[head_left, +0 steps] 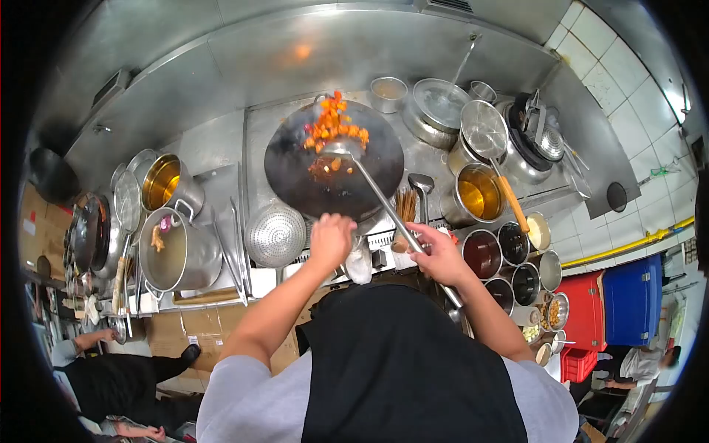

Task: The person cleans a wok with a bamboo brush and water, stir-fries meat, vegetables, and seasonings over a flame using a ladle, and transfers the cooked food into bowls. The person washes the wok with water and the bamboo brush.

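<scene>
My left hand (331, 241) is closed at the near edge of a large black wok (292, 159), gripping it there; the exact grip is hidden under the fingers. My right hand (440, 255) is wrapped round the long steel handle of a ladle (380, 193). The ladle's bowl is over the wok, up against orange diced pieces (336, 125), some of them in the air above the far rim. Smaller bits and dark sauce (323, 175) lie on the wok's bottom. A white cloth (360, 263) hangs just beside my left hand.
Left of the wok are a perforated strainer (275, 236) and a tall stock pot (182, 258). On the right stand an oil pot (476, 194), a wooden-handled skimmer (502, 170) and several sauce containers (482, 251). Water runs from a tap (467, 59). Other people (111, 384) are behind.
</scene>
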